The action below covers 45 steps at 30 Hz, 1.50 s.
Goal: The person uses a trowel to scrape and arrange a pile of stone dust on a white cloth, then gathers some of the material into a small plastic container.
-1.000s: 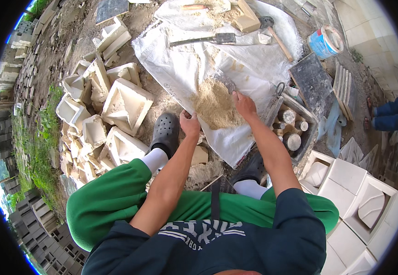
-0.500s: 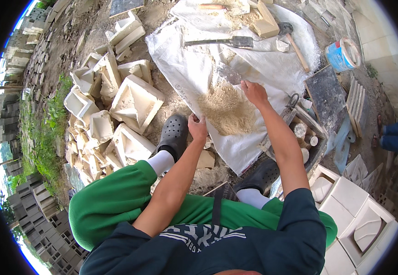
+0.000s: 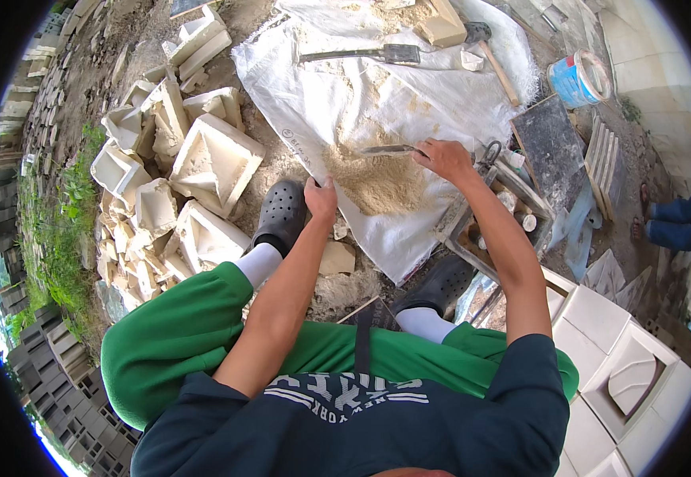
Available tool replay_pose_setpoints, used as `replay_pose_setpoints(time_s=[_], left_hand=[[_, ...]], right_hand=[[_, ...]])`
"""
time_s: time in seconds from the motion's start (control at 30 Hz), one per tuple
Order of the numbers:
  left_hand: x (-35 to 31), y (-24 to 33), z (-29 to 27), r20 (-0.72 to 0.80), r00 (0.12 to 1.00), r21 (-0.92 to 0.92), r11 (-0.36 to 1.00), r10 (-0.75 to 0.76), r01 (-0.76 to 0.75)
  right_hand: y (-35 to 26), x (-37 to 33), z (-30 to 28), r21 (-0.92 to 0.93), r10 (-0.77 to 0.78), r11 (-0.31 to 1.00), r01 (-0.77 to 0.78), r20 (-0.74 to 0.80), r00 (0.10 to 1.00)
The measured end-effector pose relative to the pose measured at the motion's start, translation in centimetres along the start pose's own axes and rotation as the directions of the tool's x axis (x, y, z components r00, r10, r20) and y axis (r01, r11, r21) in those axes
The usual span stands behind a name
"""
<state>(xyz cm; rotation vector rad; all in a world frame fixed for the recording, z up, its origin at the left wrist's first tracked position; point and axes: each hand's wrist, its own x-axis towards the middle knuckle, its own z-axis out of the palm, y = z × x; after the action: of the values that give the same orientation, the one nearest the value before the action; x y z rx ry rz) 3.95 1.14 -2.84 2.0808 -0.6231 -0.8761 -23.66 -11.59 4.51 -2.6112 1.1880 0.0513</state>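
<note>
Frame centre: left fingers (image 3: 312,188) pinch white woven-plastic sheet (image 3: 473,103), likely limp, at edge; right fingers (image 3: 427,150) grip grey flat metal tool (image 3: 385,149), likely stiff, by right end.

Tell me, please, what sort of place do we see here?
Probably an outdoor work yard for block-like goods: broken pale pieces are heaped at left, sandy powder lies on a white sheet, and pale blocks stand at lower right.

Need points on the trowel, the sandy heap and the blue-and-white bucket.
Trowel (image 3: 385,149): head view, on the middle of its blade.
Sandy heap (image 3: 383,189): head view, on its upper surface.
Blue-and-white bucket (image 3: 566,83): head view, on its outer wall.
</note>
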Motion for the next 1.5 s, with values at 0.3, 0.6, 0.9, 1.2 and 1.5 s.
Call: replay_pose_setpoints(time_s=[0.3, 0.6, 0.9, 1.2, 1.5], left_hand=[[-2.8, 1.4, 0.9, -0.074, 0.793, 0.361, 0.757, 0.605, -0.544], [1.9, -1.0, -0.1, 0.481, 0.717, 0.437, 0.570, 0.505, -0.695], [2.0, -1.4, 1.7, 0.561, 0.677, 0.135, 0.755, 0.475, -0.642], [3.1, -0.2, 4.4, 0.281, 0.782, 0.412, 0.667, 0.556, -0.621], [-1.0, 0.6, 5.8, 0.348, 0.716, 0.279, 0.663, 0.605, -0.695]], right_hand=[[-12.3, -5.1, 9.6, 0.369, 0.532, 0.837, -0.403, -0.385, 0.754], [-17.9, -6.4, 11.5, 0.391, 0.627, 0.698, -0.600, 0.071, 0.776], [-17.9, -6.1, 11.0, 0.436, 0.669, 0.664, -0.608, 0.019, 0.743], [-17.0, -7.8, 8.9, 0.661, 0.775, 0.473, -0.583, 0.003, 0.632], [-17.1, -7.9, 9.0, 0.719, 0.933, 0.093, -0.689, 0.178, 0.311]])
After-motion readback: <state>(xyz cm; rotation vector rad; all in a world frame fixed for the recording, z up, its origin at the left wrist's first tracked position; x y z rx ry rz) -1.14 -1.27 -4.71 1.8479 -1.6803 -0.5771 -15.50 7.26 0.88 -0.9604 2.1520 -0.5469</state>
